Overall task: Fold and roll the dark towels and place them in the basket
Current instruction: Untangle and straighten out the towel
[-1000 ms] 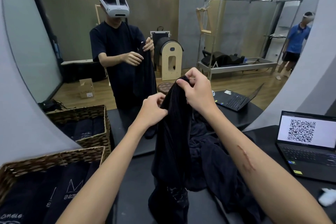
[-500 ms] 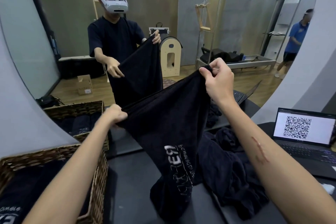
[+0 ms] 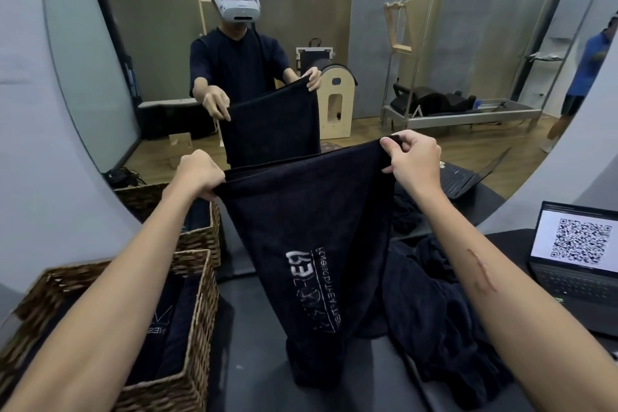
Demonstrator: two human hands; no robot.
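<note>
We are holding a dark towel (image 3: 311, 244) stretched above the desk (image 3: 247, 361), left hand (image 3: 197, 174) and right hand (image 3: 413, 160) each gripping a top corner, so it is hanging flat for folding. The basket (image 3: 197, 294) is waiting at the desk's left edge.

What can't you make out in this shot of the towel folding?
- Head view: the held towel hides the table behind it.
- Its printed lettering is reversed and too faint to read.
- The wicker basket is partly covered by the left arm; towel count unclear.
- The laptop is cut by the right edge.
</note>
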